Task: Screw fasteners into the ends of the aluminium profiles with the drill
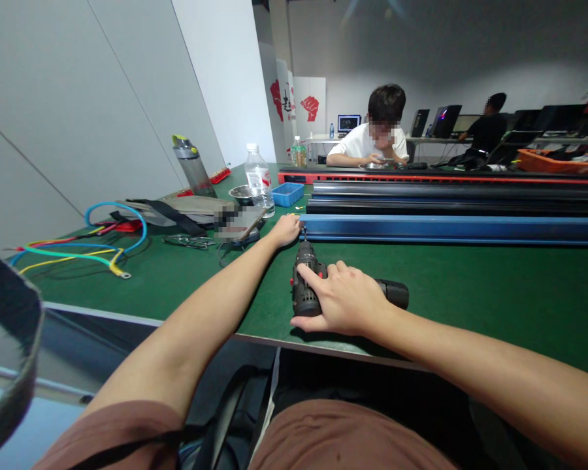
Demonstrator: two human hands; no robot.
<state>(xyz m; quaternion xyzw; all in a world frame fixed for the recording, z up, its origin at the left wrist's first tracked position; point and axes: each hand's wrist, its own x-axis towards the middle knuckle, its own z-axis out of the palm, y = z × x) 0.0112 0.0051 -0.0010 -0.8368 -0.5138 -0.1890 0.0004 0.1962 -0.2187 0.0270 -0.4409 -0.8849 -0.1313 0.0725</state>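
A black cordless drill [306, 287] lies on its side on the green table, its chuck pointing away from me at the near face of a blue metal rail [421, 228]. My right hand [347, 297] is closed over the drill body, with the thumb at its rear. The drill's tip meets or nearly touches the rail close to its left end. At that same end my left hand [288, 230] grips the rail, its fingertips partly hidden behind it. Directly behind lie black rails [445, 190], parallel to the blue one.
To the left are coloured cables [73, 254], a grey bag [176, 212], a phone [247, 225], a water bottle [259, 179], a grey flask [193, 166] and a blue tray [288, 194]. Across the table sits a person [367, 143]. An orange basket [558, 162] stands far right.
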